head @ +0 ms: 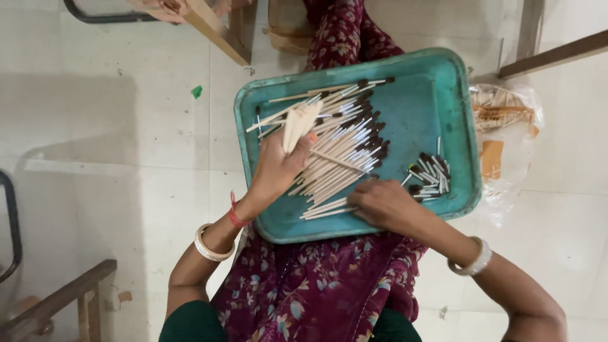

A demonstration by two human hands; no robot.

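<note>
Teal tray [443, 76] resting on a lap in floral maroon cloth [316, 291], over a pale tiled floor [126, 126]. Left hand [278, 166] raised at the tray's 9 o'clock side — fingers [305, 144] pinched around a cream folded paper [299, 121]. Right hand [383, 202] lying at the tray's 6 o'clock edge, fingers pressed down on the near ends of the sticks [342, 155] — a long pale pile with dark tips, spread across the tray's middle toward 12 o'clock. Small heap of short pieces [430, 177] at 3 o'clock on the tray. Clear bag [506, 120] on the floor just beyond the tray, at 3 o'clock.
</note>
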